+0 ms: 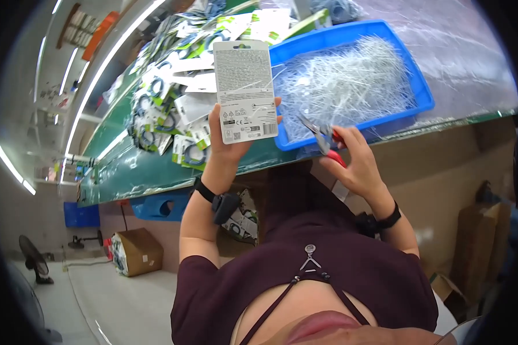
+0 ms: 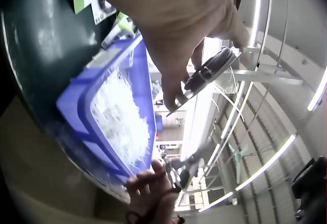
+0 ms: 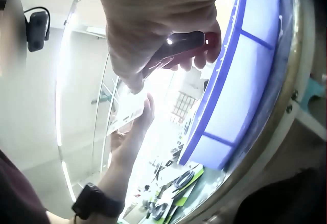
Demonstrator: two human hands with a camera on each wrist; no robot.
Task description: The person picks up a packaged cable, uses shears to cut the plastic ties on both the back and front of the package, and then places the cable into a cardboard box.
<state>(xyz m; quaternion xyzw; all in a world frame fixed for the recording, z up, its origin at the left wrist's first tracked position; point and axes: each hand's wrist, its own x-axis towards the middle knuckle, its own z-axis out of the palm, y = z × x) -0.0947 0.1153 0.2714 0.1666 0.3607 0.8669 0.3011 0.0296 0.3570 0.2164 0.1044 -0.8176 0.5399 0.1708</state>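
Upper centre: gripping carded pack [image 1: 243, 86] in left hand [image 1: 229, 141], cutters [image 1: 324, 140], blurred at tips, in right hand [image 1: 360, 167]; probably trimming, next calling for close alignment.

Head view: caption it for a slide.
Left hand holds a printed card; right hand grips red-handled pliers near a blue tray of strips.

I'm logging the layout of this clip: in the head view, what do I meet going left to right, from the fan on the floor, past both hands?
Black fan → cardboard box → left hand holding printed card → right hand gripping red-handled pliers → tall carton.
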